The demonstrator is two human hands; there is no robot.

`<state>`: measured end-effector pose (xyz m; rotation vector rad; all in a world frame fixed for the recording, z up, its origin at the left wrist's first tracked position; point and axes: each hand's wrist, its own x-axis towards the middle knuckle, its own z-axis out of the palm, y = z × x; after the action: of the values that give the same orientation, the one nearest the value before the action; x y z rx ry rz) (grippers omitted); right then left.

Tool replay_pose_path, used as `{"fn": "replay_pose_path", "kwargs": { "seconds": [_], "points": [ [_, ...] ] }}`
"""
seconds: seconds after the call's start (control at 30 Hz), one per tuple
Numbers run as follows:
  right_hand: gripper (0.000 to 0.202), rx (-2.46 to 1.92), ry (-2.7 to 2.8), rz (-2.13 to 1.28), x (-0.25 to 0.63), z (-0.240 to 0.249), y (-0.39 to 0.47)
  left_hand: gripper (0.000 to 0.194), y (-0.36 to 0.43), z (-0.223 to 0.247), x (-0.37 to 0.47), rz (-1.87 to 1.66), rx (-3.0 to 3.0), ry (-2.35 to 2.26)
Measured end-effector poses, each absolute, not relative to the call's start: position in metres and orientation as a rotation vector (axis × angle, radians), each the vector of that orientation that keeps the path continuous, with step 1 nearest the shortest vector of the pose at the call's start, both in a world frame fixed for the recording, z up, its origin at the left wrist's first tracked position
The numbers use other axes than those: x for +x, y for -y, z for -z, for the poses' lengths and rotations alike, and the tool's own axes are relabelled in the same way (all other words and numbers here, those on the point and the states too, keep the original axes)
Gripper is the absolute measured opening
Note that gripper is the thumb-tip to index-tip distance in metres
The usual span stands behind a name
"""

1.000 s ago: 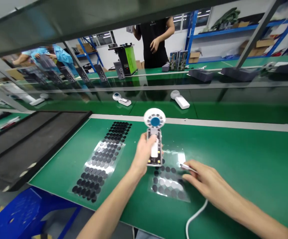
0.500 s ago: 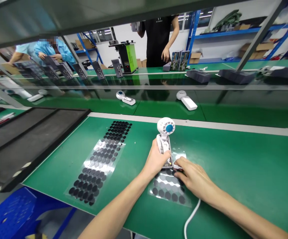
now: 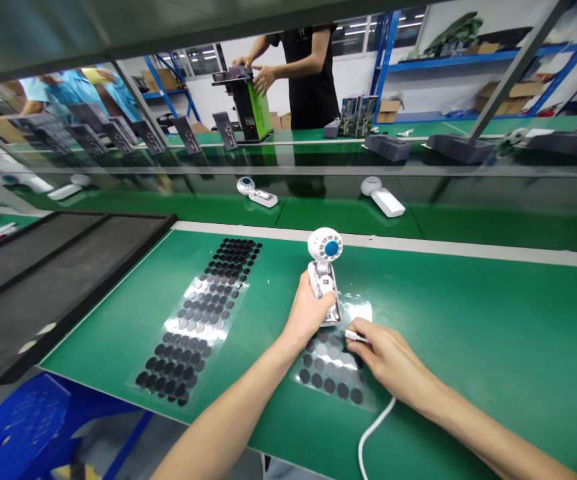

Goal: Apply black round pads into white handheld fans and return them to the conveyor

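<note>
- As I watch from afar through the head view, the white handheld device (image 3: 321, 273) sits in the person's left hand (image 3: 308, 310), fingers wrapped about its handle and thumb across the open face.
- From there I read its long axis as running away from the person, round blue-centred head at the far end, lower end nearest.
- Just beside that lower end, to its right, I see the cable plug (image 3: 352, 335), pinched between thumb and fingers of the right hand (image 3: 388, 352); its tip points left, and the two look slightly apart.
- The right hand is nearer that lower end's right corner; its white cable (image 3: 377, 421) curves down to the picture's bottom edge.
- Below both hands I make out a clear sheet of dark discs (image 3: 329, 385) on the green worktop (image 3: 478, 353).
- Leftward lie a longer disc sheet (image 3: 196, 320) and a black tray (image 3: 63, 280); rightward, I find bare green surface.
- Beyond, two similar devices (image 3: 387, 202) rest on the green belt (image 3: 333, 217).
</note>
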<state>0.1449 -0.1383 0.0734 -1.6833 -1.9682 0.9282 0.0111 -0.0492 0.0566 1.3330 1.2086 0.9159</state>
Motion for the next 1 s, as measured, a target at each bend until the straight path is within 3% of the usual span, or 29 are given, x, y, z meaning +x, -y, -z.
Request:
{"fn": "replay_pose_path", "kwargs": {
  "seconds": [0.2, 0.43, 0.73, 1.0],
  "points": [
    [0.01, -1.526, 1.729, -1.099, 0.158, -0.081, 0.133, 0.057, 0.06, -0.069, 0.006, -0.882, 1.177, -1.01],
    [0.017, -1.325, 1.722, -0.834, 0.16, -0.115, 0.112, 0.042, 0.081, -0.079, 0.017, -0.79, 1.23, -0.88],
    [0.019, -1.315, 1.37, -1.198, 0.164, -0.118, 0.078, 0.042, 0.08, -0.069, 0.012, -0.694, 1.298, -0.881],
    [0.018, -1.412, 1.846, -0.74, 0.163, -0.112, 0.106, 0.043, 0.08, -0.07, 0.016, -0.724, 1.226, -0.758]
  ]
}}
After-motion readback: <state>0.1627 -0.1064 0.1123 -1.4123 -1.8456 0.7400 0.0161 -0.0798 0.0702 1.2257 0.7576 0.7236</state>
